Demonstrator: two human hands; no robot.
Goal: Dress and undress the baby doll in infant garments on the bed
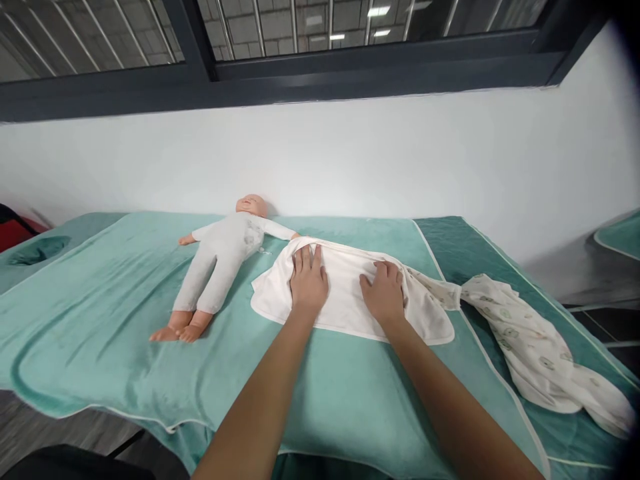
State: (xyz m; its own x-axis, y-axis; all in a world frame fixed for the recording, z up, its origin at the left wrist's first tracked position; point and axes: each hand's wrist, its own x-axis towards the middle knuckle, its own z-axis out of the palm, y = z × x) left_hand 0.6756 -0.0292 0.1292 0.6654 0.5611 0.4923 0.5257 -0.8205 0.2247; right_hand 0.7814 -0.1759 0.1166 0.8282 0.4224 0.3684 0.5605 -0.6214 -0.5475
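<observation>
A white baby garment [345, 293] lies spread on the green cover, its patterned sleeve [440, 291] stretching to the right. My left hand [308, 280] rests flat on its left part, fingers extended toward the far edge. On its right part lies my right hand [384, 290], fingers a little bent and apart, palm down on the cloth. To the left a baby doll [220, 257] in a white suit lies on its back, head toward the wall. The doll's outstretched hand nearly meets the garment's upper left corner.
A green cover [125, 300] is spread over the table. Crumpled patterned white cloth [530, 340] trails off to the right. Behind stand a white wall [320, 160] and a dark window frame [375, 70]. Something red and black [17, 230] sits at the far left.
</observation>
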